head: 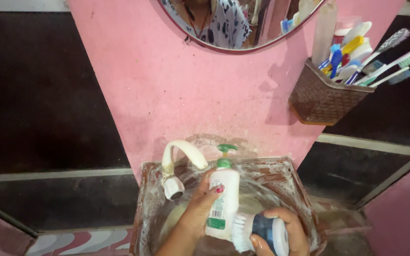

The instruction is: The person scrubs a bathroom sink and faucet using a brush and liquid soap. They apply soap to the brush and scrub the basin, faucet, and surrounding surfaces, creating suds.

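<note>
Scrubbing step, I judge: left hand (200, 208) wrapped around soap bottle (223, 201) over foamy sink (300, 189), right hand (281, 234) at its 4 o'clock gripping brush (257, 232), bristles against bottle; tap (179, 163) at 10 o'clock; next likely needs a steady hold.

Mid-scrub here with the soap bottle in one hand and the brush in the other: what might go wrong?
1. The left hand grips the pump bottle over a soapy sink; wet fingers may let it slip.
2. The brush in the right hand sits against the bottle and might knock it.
3. The tap hangs close by; the bottle may bump it.
</note>
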